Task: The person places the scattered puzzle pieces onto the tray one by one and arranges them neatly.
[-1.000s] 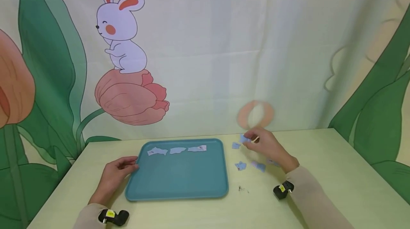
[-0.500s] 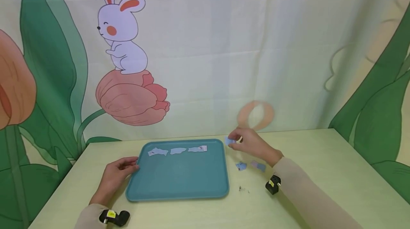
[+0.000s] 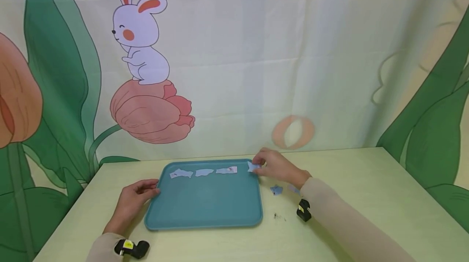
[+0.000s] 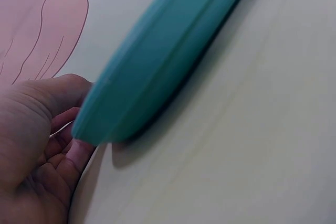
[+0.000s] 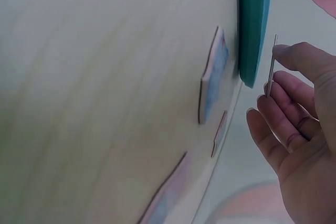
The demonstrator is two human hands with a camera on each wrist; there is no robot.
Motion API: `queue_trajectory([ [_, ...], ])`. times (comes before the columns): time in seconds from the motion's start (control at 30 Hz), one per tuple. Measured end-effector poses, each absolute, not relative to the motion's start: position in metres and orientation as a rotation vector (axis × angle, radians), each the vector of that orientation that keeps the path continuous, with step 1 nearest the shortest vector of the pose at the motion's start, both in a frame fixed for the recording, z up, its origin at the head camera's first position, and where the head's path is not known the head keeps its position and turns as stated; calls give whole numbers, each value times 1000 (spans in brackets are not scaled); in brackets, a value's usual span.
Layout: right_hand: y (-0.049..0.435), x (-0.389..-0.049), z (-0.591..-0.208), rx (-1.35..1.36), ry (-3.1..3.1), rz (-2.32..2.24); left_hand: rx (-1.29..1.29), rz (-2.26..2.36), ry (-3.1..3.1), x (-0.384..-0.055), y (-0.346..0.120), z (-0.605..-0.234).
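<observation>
My left hand (image 3: 131, 201) holds the left rim of a blue-green tray (image 3: 205, 209); in the left wrist view the thumb (image 4: 58, 95) lies against the rim and the other fingers are partly hidden. Over the tray's back right corner, my right hand (image 3: 276, 166) pinches a light-blue puzzle piece (image 3: 252, 167) between thumb and fingers. Seen edge-on in the right wrist view, this thin piece (image 5: 271, 69) stands upright, apart from the tray. Three pale puzzle pieces, a left one (image 3: 181, 173), a middle one (image 3: 204, 172) and a right one (image 3: 226, 170), lie in a row along the tray's back.
On the table (image 3: 373, 209) right of the tray lie a blue piece (image 3: 276, 190) and a pinkish one (image 3: 294, 189), partly behind the right sleeve. Small dark marks (image 3: 275, 216) show nearer the front. A printed curtain (image 3: 227, 70) hangs behind the table.
My right hand has moved left from the loose pieces to the tray's back right corner, carrying the light-blue puzzle piece. The left hand keeps its place on the rim.
</observation>
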State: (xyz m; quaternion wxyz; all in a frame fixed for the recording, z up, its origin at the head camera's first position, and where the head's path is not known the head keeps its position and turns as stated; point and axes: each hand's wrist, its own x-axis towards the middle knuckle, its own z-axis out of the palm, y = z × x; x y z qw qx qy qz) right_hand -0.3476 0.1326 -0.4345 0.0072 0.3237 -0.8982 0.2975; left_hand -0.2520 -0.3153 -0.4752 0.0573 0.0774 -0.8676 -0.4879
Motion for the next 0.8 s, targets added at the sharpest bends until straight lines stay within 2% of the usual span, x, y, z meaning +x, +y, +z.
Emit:
queue_trajectory([
  [0.8,96,-355,-439,1009,-2905,640,201,-1470,-2630,-251,-316,-476],
])
